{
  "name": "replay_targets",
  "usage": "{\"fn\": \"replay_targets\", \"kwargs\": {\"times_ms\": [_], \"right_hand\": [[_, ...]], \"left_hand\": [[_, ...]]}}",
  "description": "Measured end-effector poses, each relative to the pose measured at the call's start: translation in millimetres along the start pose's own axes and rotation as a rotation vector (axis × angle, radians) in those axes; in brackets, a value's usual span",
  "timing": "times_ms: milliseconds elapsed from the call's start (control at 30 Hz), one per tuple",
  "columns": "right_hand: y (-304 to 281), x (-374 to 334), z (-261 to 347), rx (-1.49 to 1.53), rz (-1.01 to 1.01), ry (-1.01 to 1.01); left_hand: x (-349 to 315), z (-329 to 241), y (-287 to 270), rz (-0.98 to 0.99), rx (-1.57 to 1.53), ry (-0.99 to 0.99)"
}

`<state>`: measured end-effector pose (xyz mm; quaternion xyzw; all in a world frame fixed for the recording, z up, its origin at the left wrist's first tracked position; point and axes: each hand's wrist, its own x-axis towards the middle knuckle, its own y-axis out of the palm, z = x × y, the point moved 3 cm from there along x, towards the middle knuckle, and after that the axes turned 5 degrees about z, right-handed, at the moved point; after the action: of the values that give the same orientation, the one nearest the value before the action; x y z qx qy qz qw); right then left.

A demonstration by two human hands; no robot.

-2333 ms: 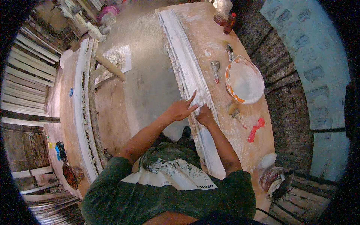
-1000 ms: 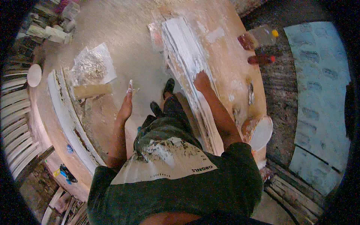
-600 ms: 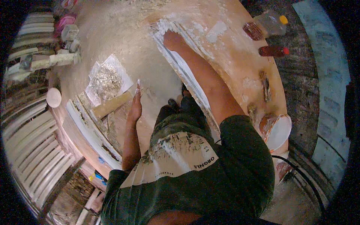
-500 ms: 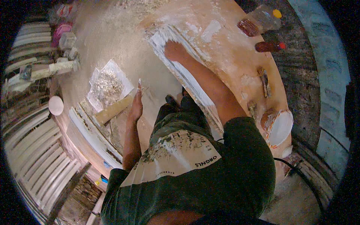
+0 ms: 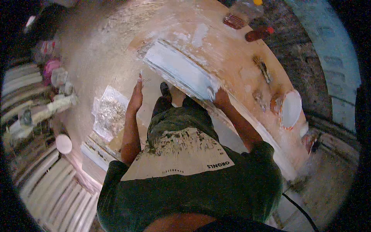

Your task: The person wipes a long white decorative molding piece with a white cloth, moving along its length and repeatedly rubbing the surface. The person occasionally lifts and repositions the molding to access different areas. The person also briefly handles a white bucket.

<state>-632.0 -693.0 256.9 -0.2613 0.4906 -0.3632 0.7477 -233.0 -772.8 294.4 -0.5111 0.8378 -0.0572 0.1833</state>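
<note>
A long trough-like strip (image 5: 177, 69) lies slantwise on the table in front of me, coated with smooth, wet-looking white paste. My right hand (image 5: 222, 98) is down on its right part, touching the paste; its fingers are partly hidden and whitened. To the left, my left hand (image 5: 135, 96) is held up edge-on with fingers stretched out and white paste on the tips. No object shows in it. Beside the left forearm, a crumbly pale heap (image 5: 112, 116) rests on a white sheet.
At the right stand a white-rimmed bucket (image 5: 292, 109), a stick-like tool (image 5: 263, 69), a dark red bottle with a red cap (image 5: 259, 34) and a jug with a yellow cap (image 5: 247, 9). White mouldings (image 5: 94, 154) and a round pale disc (image 5: 64, 144) are at the left.
My right hand has slid along the strip from its far part toward me, leaving the paste smoother behind it. My left hand remains raised, and the view has shifted.
</note>
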Motion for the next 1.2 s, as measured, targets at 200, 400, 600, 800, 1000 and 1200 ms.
{"fn": "replay_targets", "kwargs": {"times_ms": [200, 400, 600, 800, 1000, 1200], "right_hand": [[-29.2, 74.0, 49.4, 0.144, -0.516, -0.003], [-46.7, 94.3, 107.3, 0.176, -0.254, 0.013], [-1.1, 42.9, 68.2, 0.36, -0.323, 0.408], [-41.1, -15.8, -42.5, 0.213, -0.867, 0.652], [-71.6, 31.8, -154.8, 0.37, -0.624, 1.089], [-53.2, 83.3, -183.3, 0.25, -0.512, 0.943]], "left_hand": [[50.2, -43.3, -39.1, 0.051, -0.05, -0.108], [73.9, -48.3, -69.6, 0.111, -0.028, -0.168], [90.8, -43.9, -61.2, 0.197, -0.029, -0.192], [113.5, -74.5, -28.2, 0.208, -0.012, -0.139], [117.3, -123.1, 18.3, 0.155, 0.013, -0.137], [76.0, -140.3, 71.0, 0.136, 0.064, -0.303]]}}
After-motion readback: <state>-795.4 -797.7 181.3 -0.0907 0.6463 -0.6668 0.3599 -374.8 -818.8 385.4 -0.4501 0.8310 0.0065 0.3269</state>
